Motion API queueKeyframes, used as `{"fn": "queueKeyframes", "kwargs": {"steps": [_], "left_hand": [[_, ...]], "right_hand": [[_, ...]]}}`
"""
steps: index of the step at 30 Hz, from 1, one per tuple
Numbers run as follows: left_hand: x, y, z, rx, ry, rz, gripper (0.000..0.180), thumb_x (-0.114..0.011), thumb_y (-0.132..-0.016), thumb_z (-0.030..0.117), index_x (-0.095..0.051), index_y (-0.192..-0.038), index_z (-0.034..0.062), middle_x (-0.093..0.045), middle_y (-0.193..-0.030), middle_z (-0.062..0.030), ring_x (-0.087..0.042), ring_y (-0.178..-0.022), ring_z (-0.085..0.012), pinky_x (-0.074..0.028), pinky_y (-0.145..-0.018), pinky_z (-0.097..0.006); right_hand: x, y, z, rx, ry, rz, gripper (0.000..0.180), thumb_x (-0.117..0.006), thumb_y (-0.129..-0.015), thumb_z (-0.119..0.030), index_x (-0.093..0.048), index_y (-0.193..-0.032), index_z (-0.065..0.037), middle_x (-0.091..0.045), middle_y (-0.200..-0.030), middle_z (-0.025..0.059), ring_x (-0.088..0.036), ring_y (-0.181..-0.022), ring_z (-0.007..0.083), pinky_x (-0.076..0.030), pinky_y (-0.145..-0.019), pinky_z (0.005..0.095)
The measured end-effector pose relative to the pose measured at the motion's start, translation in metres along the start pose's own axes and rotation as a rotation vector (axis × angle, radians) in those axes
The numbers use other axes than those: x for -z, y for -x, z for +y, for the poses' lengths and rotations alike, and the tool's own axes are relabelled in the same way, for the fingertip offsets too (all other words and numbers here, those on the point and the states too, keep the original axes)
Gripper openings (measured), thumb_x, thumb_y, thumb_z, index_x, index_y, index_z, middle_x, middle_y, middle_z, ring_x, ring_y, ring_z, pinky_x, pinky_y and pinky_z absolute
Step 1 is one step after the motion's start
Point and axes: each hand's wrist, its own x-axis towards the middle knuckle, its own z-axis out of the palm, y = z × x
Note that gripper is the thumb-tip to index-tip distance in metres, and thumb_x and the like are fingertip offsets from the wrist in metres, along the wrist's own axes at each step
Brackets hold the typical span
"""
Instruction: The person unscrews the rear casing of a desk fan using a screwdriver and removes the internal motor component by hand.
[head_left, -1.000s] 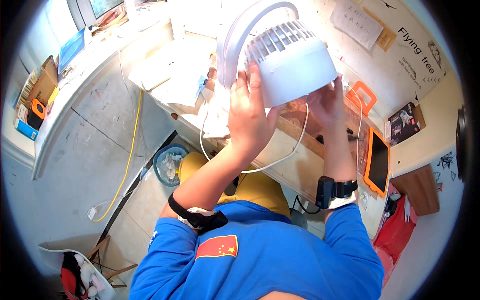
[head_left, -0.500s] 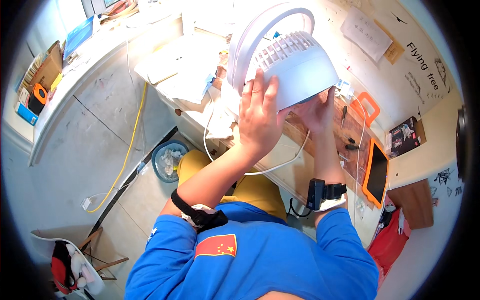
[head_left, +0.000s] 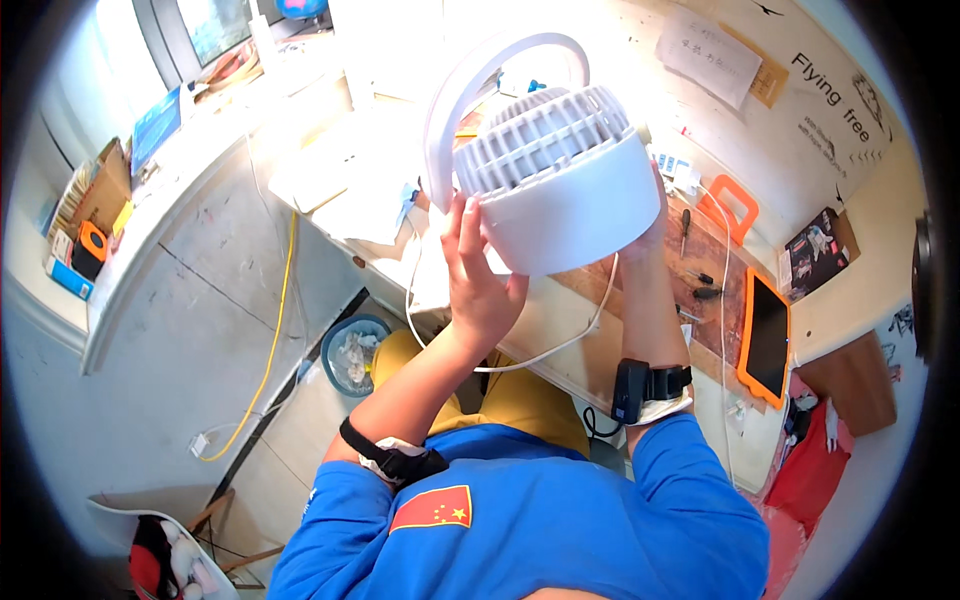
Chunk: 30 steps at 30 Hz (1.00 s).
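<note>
A small white desk fan is lifted above the desk's front edge, tilted so its slatted grille faces up and away. Its curved stand arches over the far left side. My left hand grips the fan's near left side, fingers up by the base of the arch and thumb toward the smooth housing. On the other side my right hand supports the housing, its fingers mostly hidden behind it. A white cord loops down under the fan, over my lap.
On the desk's brown right side lie screwdrivers, an orange-framed tablet and an orange handle-shaped piece. A power strip stands behind. Papers and a cloth cover the left part. A blue bin is on the floor.
The fan has turned and tilted, showing more of its grille, and shifted a little left and down. My left hand has moved left with it, now lower on the side. The view has shifted slightly.
</note>
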Motion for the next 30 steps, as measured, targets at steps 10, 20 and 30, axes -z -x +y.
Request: {"fn": "queueKeyframes", "kwargs": {"steps": [10, 20, 30], "left_hand": [[-0.011, 0.009, -0.018, -0.178, 0.109, 0.121, 0.091, -0.070, -0.078, 0.009, -0.005, -0.142, 0.0081, -0.028, -0.139, -0.0225, -0.040, -0.123, -0.0343, -0.038, -0.100, -0.044], [-0.008, 0.015, -0.019, 0.152, 0.254, 0.131, 0.058, -0.059, -0.089, 0.014, -0.025, -0.135, 0.0031, -0.036, -0.131, -0.0200, -0.042, -0.119, -0.0313, -0.033, -0.103, -0.043], [0.010, -0.004, -0.008, -0.169, -0.033, -0.017, 0.068, -0.067, -0.076, -0.001, -0.032, -0.135, -0.0011, -0.040, -0.136, -0.0313, -0.044, -0.126, -0.0428, -0.039, -0.101, -0.045]], "right_hand": [[-0.071, -0.007, -0.009, 0.019, 0.443, -0.094, 0.067, -0.065, -0.083, -0.025, -0.036, -0.139, -0.002, -0.047, -0.133, 0.0136, -0.049, -0.122, 0.0236, -0.043, -0.101, 0.0359], [-0.084, -0.005, -0.010, 0.043, 0.781, -0.146, 0.088, -0.075, -0.075, -0.040, -0.031, -0.143, -0.006, -0.042, -0.138, 0.0148, -0.041, -0.128, 0.0250, -0.032, -0.107, 0.0367], [-0.042, -0.003, -0.014, -0.208, 0.701, 0.456, 0.064, -0.050, -0.091, -0.055, -0.051, -0.127, -0.002, -0.060, -0.115, 0.0117, -0.059, -0.104, 0.0186, -0.051, -0.086, 0.0324]]}}
